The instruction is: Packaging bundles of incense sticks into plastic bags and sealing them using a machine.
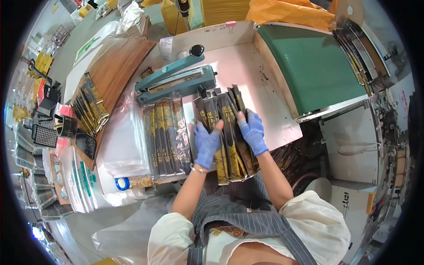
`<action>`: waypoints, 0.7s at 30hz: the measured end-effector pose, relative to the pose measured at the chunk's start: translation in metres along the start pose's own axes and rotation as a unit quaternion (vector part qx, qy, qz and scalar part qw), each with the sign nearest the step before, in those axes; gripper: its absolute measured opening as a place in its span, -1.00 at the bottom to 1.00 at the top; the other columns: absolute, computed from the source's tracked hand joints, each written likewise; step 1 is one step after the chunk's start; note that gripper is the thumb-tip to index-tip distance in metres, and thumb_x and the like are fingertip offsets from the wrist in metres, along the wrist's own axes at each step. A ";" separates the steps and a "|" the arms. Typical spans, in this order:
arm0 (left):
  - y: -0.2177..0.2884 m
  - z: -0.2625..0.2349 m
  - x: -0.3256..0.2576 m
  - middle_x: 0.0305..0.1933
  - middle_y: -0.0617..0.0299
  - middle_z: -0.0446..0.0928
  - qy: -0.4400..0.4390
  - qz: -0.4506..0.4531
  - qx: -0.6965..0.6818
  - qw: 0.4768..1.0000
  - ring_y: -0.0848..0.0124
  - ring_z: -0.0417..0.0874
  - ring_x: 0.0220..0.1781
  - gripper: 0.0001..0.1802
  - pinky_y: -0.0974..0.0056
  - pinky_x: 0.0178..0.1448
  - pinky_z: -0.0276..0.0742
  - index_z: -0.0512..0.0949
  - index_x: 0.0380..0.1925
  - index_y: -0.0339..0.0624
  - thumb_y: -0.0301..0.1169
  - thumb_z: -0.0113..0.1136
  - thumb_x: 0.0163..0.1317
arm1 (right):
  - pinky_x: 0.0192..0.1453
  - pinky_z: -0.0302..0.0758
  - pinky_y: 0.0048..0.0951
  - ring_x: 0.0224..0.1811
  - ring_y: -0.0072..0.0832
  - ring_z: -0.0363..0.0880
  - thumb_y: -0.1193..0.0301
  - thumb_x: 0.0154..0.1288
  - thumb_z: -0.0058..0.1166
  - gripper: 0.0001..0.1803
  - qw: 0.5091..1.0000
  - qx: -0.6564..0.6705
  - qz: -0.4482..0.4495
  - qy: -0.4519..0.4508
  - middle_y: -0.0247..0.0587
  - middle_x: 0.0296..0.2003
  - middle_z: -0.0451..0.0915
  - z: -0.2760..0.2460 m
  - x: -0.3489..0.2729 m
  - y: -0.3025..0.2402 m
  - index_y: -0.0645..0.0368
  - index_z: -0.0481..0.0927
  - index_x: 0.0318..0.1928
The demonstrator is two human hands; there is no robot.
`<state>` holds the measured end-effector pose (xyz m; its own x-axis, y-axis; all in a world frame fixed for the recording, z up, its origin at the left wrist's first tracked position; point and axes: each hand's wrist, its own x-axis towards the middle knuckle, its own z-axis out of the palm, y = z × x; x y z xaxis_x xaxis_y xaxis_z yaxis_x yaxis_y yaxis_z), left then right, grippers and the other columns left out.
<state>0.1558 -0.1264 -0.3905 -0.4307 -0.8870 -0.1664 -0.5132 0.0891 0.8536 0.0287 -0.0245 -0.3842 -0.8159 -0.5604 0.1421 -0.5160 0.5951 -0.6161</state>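
Observation:
Between my two hands is a bundle of long, slim black-and-gold packets (228, 150), its near ends reaching past the table's front edge. My left hand (206, 145), in a blue glove with a bare thumb tip, presses the bundle's left side, thumb over the packets. On the opposite side my right hand (253, 132), gloved alike, grips the outer packets; its underside fingers are hidden. Left of my left hand lies a clear plastic bag (165, 137) filled with similar packets. Just beyond the bundle stands a teal hand-lever bag sealer (176, 79) with a black knob.
Empty clear bags (126, 141) are stacked left of the filled one. A tape roll (122, 183) lies at the front edge. More packets (90, 106) rest on a wooden board (121, 66) at left. A green-topped box (313, 66) borders the pale table (276, 126) at right.

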 end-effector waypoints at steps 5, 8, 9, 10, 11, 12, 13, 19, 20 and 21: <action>0.025 -0.001 0.002 -0.07 0.17 0.51 -0.137 0.031 -0.390 0.910 0.40 0.54 -0.07 -0.32 0.37 0.01 0.46 0.31 0.06 -0.36 -0.29 0.39 -0.01 | -0.08 0.46 -0.37 -0.17 -0.26 0.53 -0.03 0.11 0.14 -0.16 0.949 0.277 0.100 -0.111 0.11 -0.17 0.51 0.026 0.014 0.005 0.38 0.20 0.17; -0.018 -0.016 -0.035 -0.04 0.19 0.51 -0.241 -0.079 -0.435 0.864 0.41 0.53 -0.04 -0.37 0.32 0.10 0.46 0.42 0.02 -0.28 -0.35 0.43 -0.09 | -0.19 0.48 -0.58 -0.25 -0.58 0.50 0.18 0.11 0.23 -0.42 0.782 0.520 0.153 -0.307 -0.26 -0.25 0.53 -0.010 -0.038 -0.020 0.32 0.39 0.03; 0.001 -0.030 -0.068 -0.03 0.20 0.50 -0.241 -0.070 -0.417 0.873 0.39 0.51 0.00 -0.37 0.33 0.14 0.43 0.42 0.02 -0.26 -0.35 0.44 -0.09 | -0.12 0.47 -0.56 -0.21 -0.55 0.50 0.26 0.12 0.22 -0.49 0.770 0.513 0.183 -0.332 -0.25 -0.20 0.53 -0.024 -0.058 -0.012 0.29 0.43 0.02; -0.007 -0.030 -0.089 -0.02 0.19 0.49 -0.215 -0.007 -0.426 0.878 0.40 0.50 0.02 -0.38 0.34 0.16 0.40 0.43 0.00 -0.23 -0.35 0.44 -0.10 | -0.06 0.45 -0.53 -0.17 -0.51 0.50 0.33 0.10 0.22 -0.49 0.738 0.540 0.230 -0.332 -0.22 -0.17 0.52 -0.050 -0.080 -0.029 0.29 0.42 0.04; -0.013 -0.025 -0.111 -0.03 0.20 0.51 -0.192 -0.019 -0.438 0.878 0.42 0.51 0.00 -0.39 0.33 0.12 0.43 0.44 -0.01 -0.23 -0.39 0.45 -0.12 | -0.05 0.45 -0.52 -0.17 -0.50 0.50 0.31 0.09 0.22 -0.47 0.727 0.539 0.246 -0.348 -0.23 -0.17 0.52 -0.048 -0.099 -0.016 0.30 0.42 0.04; -0.017 -0.025 -0.125 -0.04 0.21 0.52 -0.168 -0.039 -0.449 0.877 0.43 0.53 -0.03 -0.40 0.33 0.09 0.46 0.44 -0.03 -0.22 -0.44 0.46 -0.13 | -0.04 0.45 -0.51 -0.16 -0.49 0.50 0.29 0.08 0.22 -0.46 0.713 0.534 0.269 -0.366 -0.23 -0.17 0.52 -0.043 -0.108 -0.005 0.30 0.42 0.04; -0.013 -0.031 -0.126 -0.04 0.21 0.52 -0.158 -0.035 -0.448 0.879 0.43 0.53 -0.03 -0.40 0.33 0.09 0.46 0.44 -0.03 -0.22 -0.44 0.46 -0.13 | -0.04 0.45 -0.51 -0.16 -0.48 0.50 0.24 0.07 0.23 -0.43 0.693 0.542 0.280 -0.384 -0.23 -0.17 0.52 -0.043 -0.106 -0.001 0.31 0.42 0.04; 0.073 -0.097 -0.087 0.16 0.21 0.34 -0.270 0.096 -0.426 0.858 0.42 0.36 0.16 0.04 0.30 0.23 0.31 0.12 0.24 -0.16 -0.40 0.54 -0.27 | 0.09 0.38 -0.43 -0.02 -0.42 0.44 0.23 -0.20 0.38 -0.12 0.740 0.591 -0.030 -0.319 -0.19 -0.04 0.47 -0.079 -0.052 -0.067 0.32 0.29 0.16; 0.089 -0.108 -0.080 0.24 0.17 0.25 -0.271 0.127 -0.430 0.852 0.39 0.30 0.23 0.20 0.28 0.29 0.24 -0.02 0.32 -0.14 -0.38 0.56 -0.32 | 0.18 0.32 -0.40 0.07 -0.38 0.40 0.26 -0.29 0.44 0.01 0.734 0.603 -0.081 -0.302 -0.16 0.04 0.43 -0.095 -0.040 -0.089 0.32 0.22 0.22; 0.101 -0.118 -0.070 0.24 0.17 0.25 -0.270 0.128 -0.430 0.852 0.39 0.30 0.23 0.20 0.28 0.29 0.24 -0.02 0.32 -0.14 -0.38 0.56 -0.32 | 0.26 0.23 -0.39 0.16 -0.36 0.31 0.29 -0.36 0.49 0.13 0.744 0.587 -0.154 -0.280 -0.13 0.13 0.34 -0.101 -0.026 -0.102 0.32 0.12 0.27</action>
<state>0.2219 -0.1088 -0.2340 -0.8451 -0.5292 0.0752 0.2820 -0.3220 0.9038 0.0757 -0.0123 -0.2466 -0.3000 -0.9138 0.2739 0.1945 -0.3397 -0.9202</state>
